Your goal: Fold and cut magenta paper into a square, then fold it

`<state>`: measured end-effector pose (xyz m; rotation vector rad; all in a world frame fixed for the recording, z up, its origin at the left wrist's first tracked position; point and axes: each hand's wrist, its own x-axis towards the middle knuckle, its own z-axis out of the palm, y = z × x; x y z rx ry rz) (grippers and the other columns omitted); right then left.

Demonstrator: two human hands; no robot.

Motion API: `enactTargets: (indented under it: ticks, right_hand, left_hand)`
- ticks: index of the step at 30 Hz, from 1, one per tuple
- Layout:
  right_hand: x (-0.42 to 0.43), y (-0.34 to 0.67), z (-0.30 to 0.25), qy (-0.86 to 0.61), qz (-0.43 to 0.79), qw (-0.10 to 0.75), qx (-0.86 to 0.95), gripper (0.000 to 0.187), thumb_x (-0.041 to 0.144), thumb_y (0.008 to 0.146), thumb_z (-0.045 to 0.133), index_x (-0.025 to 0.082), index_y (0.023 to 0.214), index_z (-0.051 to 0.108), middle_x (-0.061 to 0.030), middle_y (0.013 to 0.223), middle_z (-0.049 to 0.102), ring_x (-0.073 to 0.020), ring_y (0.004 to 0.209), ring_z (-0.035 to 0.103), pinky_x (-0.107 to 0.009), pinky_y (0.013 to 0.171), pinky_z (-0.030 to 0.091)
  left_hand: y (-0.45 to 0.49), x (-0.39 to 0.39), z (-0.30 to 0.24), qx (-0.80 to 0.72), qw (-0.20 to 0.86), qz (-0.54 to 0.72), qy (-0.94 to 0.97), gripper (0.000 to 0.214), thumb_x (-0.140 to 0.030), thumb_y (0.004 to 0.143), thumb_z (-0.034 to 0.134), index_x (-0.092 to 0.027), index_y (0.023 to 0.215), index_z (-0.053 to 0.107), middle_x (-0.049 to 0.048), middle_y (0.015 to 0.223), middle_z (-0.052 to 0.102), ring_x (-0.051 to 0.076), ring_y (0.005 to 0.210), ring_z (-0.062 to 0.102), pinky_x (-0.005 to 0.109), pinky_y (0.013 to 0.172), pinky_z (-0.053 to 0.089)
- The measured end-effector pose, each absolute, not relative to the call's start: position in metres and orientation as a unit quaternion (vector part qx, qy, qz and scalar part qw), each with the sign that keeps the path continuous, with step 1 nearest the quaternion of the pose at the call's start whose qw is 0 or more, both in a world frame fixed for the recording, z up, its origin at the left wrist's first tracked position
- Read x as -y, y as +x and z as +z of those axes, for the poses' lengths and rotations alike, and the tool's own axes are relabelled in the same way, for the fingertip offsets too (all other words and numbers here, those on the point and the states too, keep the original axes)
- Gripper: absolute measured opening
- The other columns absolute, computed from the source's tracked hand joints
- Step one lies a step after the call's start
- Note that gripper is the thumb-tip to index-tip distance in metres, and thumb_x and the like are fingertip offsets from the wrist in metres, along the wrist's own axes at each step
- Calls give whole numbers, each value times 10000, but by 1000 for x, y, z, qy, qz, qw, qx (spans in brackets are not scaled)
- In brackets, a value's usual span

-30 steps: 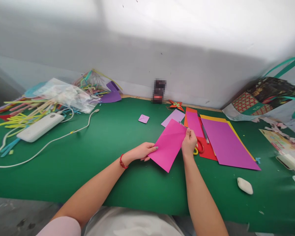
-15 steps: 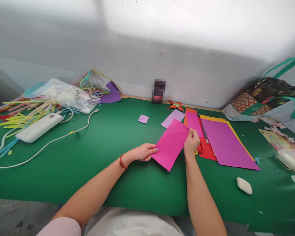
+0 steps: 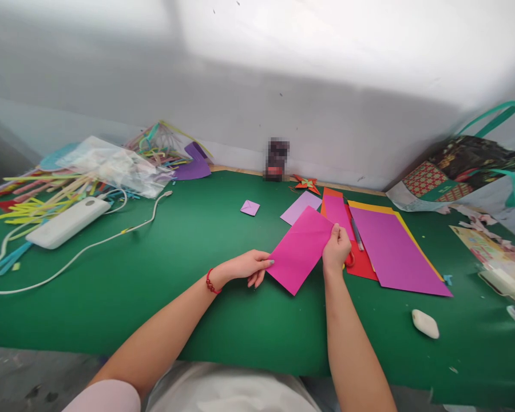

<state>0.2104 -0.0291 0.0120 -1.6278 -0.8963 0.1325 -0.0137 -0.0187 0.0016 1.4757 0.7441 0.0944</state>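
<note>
A bright pink sheet of paper [image 3: 299, 252] is held tilted above the green table [image 3: 163, 309], one faint crease running across its upper part. My left hand [image 3: 253, 266] pinches its left corner between thumb and forefinger, the other fingers loosely curled below. At the right corner, my right hand [image 3: 337, 249] grips the paper with thumb on top and fingers curled. Behind it lie a small folded lilac paper square [image 3: 249, 208] and a flat lilac sheet [image 3: 300, 208]. Scissors with a red handle [image 3: 350, 259] are partly hidden by my right hand.
Right of my hands lie a purple sheet [image 3: 395, 252], a red sheet [image 3: 363, 269], a pen [image 3: 357, 233] and a white earbud case [image 3: 425, 324]. An orange paper star [image 3: 306, 183] is near the wall. Leftward are a white power bank [image 3: 68, 222], its cable and many paper strips.
My right hand has shifted slightly to the right with its corner of the pink paper. The lower fingers of my left hand have loosened and hang lower.
</note>
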Motion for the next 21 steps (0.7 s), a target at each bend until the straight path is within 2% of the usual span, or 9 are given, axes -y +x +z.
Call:
enactTargets:
  ticks: [2, 4, 7, 10, 13, 16, 18, 21]
  right_hand:
    - [29, 212, 11, -699, 59, 602, 382, 512, 699, 777, 274, 237, 557, 301, 67, 480, 252, -120, 486, 245, -276, 485, 211]
    - [27, 216, 9, -695, 70, 615, 365, 507, 697, 770, 296, 239, 551, 300, 67, 480, 245, -120, 480, 244, -276, 476, 212]
    - [25, 224, 3, -686, 110, 646, 317, 492, 686, 754, 348, 243, 547, 294, 70, 485, 233, -117, 470, 235, -274, 459, 211]
    - [23, 229, -1, -667, 152, 674, 279, 486, 677, 730, 405, 242, 547, 291, 77, 490, 221, -109, 463, 218, -265, 444, 210]
    - [22, 225, -3, -647, 179, 684, 286, 493, 681, 712, 432, 232, 547, 309, 79, 497, 238, -100, 467, 223, -253, 443, 219]
    - [22, 214, -4, -633, 208, 669, 329, 502, 684, 706, 440, 220, 548, 328, 80, 505, 255, -92, 477, 238, -243, 452, 234]
    - [22, 207, -4, -628, 209, 657, 360, 496, 667, 715, 451, 213, 547, 338, 80, 510, 259, -88, 486, 245, -239, 460, 241]
    - [23, 201, -3, -622, 220, 657, 365, 490, 643, 697, 502, 211, 533, 340, 82, 495, 269, -81, 476, 248, -235, 447, 242]
  left_hand:
    - [-13, 20, 4, -321, 678, 46, 660, 374, -485, 854, 398, -134, 940, 494, -52, 422, 535, 76, 314, 437, 198, 382, 344]
    - [-12, 22, 9, -313, 669, 88, 668, 423, -470, 874, 365, -116, 1059, 506, -15, 511, 588, 95, 421, 526, 205, 433, 392]
    - [-12, 24, 15, -335, 602, 217, 691, 443, -398, 905, 321, -168, 1270, 422, 62, 863, 665, 131, 750, 617, 227, 592, 476]
    - [-13, 24, 13, -341, 467, 306, 757, 431, -285, 918, 307, -246, 1345, 341, 77, 1178, 574, 159, 1019, 558, 303, 826, 482]
    - [-15, 22, 7, -305, 284, 360, 835, 471, -216, 893, 392, -275, 1355, 321, 87, 1399, 369, 208, 1244, 396, 409, 998, 379]
    - [-15, 19, 1, -259, 150, 386, 872, 497, -184, 866, 459, -274, 1341, 347, 98, 1461, 254, 241, 1327, 270, 471, 1025, 342]
    - [-16, 18, 0, -240, 114, 365, 892, 453, -147, 868, 442, -277, 1301, 414, 91, 1442, 306, 236, 1327, 276, 475, 1031, 335]
    - [-19, 19, 2, -236, 132, 314, 910, 423, -115, 884, 377, -275, 1266, 465, 65, 1351, 459, 199, 1274, 379, 440, 1041, 333]
